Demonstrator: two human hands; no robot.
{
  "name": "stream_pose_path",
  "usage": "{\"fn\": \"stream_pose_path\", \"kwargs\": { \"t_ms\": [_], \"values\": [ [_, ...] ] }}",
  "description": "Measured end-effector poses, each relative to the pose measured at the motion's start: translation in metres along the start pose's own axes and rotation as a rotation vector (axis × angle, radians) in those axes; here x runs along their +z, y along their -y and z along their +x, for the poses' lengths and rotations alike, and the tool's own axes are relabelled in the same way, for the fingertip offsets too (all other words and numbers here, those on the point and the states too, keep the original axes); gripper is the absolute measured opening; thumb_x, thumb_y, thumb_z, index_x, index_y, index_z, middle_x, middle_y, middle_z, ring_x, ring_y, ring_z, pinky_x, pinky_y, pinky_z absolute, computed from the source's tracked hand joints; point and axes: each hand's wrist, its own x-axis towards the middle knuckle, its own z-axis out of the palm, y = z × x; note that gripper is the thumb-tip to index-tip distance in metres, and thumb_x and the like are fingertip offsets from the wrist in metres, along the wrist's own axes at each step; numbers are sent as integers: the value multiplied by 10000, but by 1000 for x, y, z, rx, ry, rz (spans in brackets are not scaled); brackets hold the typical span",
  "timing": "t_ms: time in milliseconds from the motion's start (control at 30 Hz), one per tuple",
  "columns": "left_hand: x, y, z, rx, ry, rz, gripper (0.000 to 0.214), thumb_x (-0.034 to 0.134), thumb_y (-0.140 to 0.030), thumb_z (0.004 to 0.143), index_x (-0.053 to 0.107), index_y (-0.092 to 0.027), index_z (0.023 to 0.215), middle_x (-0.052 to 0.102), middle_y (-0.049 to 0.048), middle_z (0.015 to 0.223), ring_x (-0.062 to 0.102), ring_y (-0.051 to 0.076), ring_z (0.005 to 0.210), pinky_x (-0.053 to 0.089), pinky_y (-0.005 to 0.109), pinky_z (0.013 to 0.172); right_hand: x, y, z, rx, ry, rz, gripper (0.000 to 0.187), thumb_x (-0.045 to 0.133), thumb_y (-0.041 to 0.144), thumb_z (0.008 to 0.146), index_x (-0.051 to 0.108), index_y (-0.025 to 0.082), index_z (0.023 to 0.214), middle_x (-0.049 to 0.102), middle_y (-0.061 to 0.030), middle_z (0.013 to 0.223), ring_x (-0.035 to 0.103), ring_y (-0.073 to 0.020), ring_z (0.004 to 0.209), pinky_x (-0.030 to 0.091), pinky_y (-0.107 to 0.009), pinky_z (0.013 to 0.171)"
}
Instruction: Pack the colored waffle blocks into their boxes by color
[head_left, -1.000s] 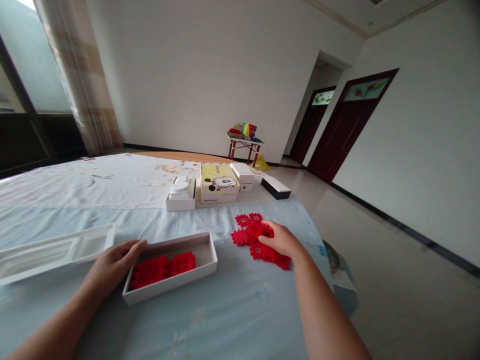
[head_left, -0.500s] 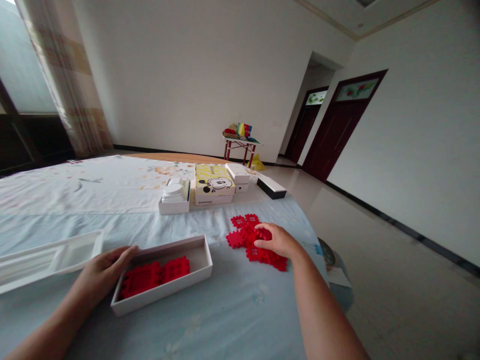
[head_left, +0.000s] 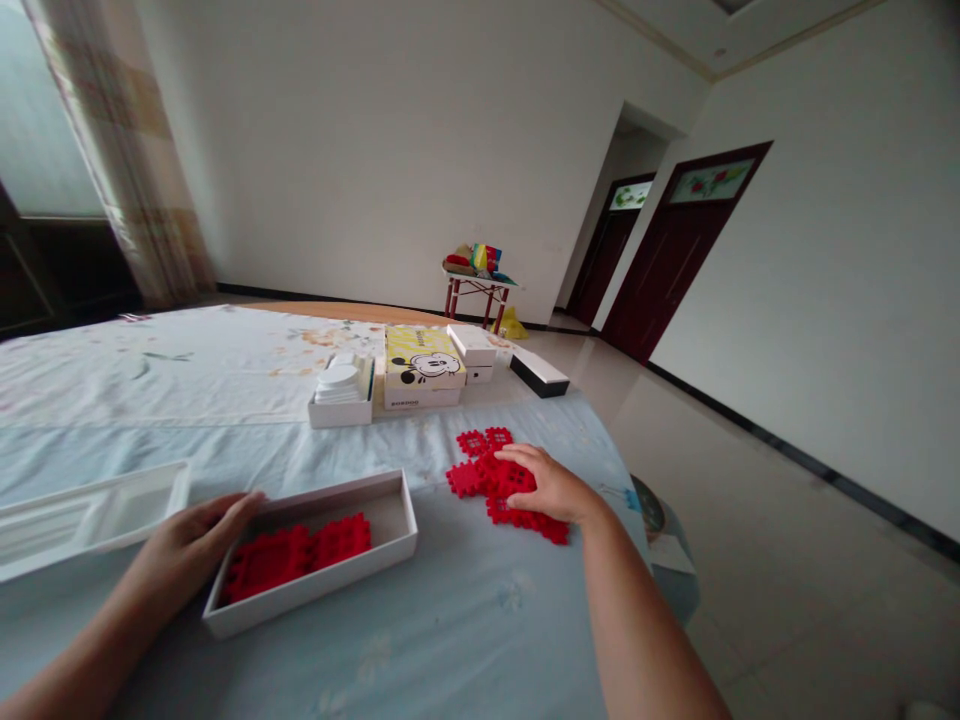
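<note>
My left hand [head_left: 199,540] is closed on the far left edge of a long white box [head_left: 315,588], thumb along the rim. Inside the box, red toothed building blocks [head_left: 274,562] lie at the left and middle, with bare bottom to their right. To the right of the box, a pile of red building blocks [head_left: 466,478] rests on the blue cloth. My right hand [head_left: 551,485] is over this pile, its thumb and fingers curled around one red square block [head_left: 517,475] with small holes. Part of that block is hidden by the fingers.
A clear-topped white lid [head_left: 90,515] lies at the left. Behind stand a small box of white discs [head_left: 341,390], a yellow cartoon box [head_left: 424,360], a white box [head_left: 472,350] and a black-and-white box [head_left: 540,375]. The round table's edge curves along the right.
The right hand's fingers have shifted slightly on the red block in the pile. The left hand keeps its place on the box. The whole view has moved a little.
</note>
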Motion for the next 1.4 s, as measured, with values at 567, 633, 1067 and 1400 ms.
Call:
{"fn": "stream_pose_path", "kwargs": {
  "t_ms": [567, 633, 1067, 1400],
  "values": [
    [1, 7, 1, 127, -15, 54, 503, 492, -563, 625, 710, -142, 791, 738, 27, 711, 667, 258, 710, 505, 261, 621, 13, 12, 21, 262, -334, -146, 580, 590, 431, 723, 454, 204, 1238, 559, -96, 1182, 524, -227, 1071, 381, -358, 917],
    [1, 7, 1, 126, -4, 77, 518, 470, -560, 653, 707, -134, 829, 736, 25, 708, 665, 251, 708, 501, 252, 619, 18, 17, 25, 268, -251, -191, 572, 603, 445, 711, 477, 209, 1216, 592, -92, 1137, 551, -231, 1030, 402, -344, 877],
    [2, 9, 0, 198, 29, 113, 481, 432, -532, 730, 698, -138, 806, 722, 12, 679, 646, 233, 690, 469, 230, 613, 26, 18, 29, 342, -130, -331, 648, 679, 419, 626, 480, 242, 1217, 627, -72, 1082, 584, -234, 968, 418, -319, 801],
    [4, 14, 1, 235, -2, 85, 429, 436, -532, 724, 675, -176, 711, 689, -2, 645, 623, 215, 681, 449, 218, 612, 22, 13, 24, 290, -180, -128, 541, 671, 278, 635, 521, 218, 1151, 644, -55, 1023, 599, -212, 930, 438, -320, 823]
  ]
}}
